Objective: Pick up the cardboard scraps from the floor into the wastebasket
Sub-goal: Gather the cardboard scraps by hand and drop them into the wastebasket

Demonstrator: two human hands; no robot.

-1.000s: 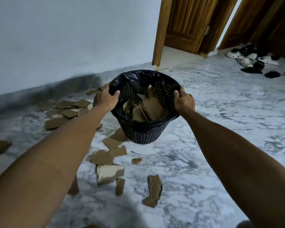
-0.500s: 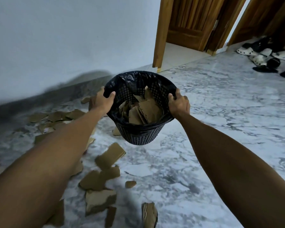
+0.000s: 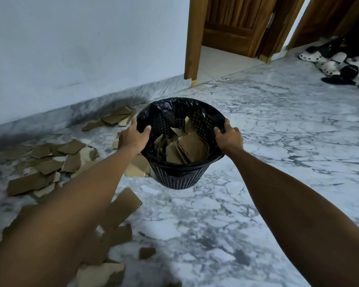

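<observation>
A black mesh wastebasket [image 3: 179, 177] lined with a black bag sits in the middle of the view, low over or on the marble floor. Brown cardboard pieces [image 3: 187, 149] fill its lower half. My left hand [image 3: 133, 136] grips the left rim and my right hand [image 3: 228, 137] grips the right rim. Several cardboard scraps [image 3: 50, 160] lie scattered on the floor to the left of the basket, and more scraps [image 3: 122, 208] lie near my left forearm.
A white wall with a grey skirting [image 3: 71, 112] runs along the left. A wooden door frame [image 3: 192, 38] and an open doorway stand behind the basket. Sandals and slippers [image 3: 332, 61] lie at the far right. Grey marble floor [image 3: 278, 141] spreads to the right.
Both hands have carried the wastebasket lower and further forward, toward the wall. The view has tilted, so the scraps by the wall now lie closer to the basket.
</observation>
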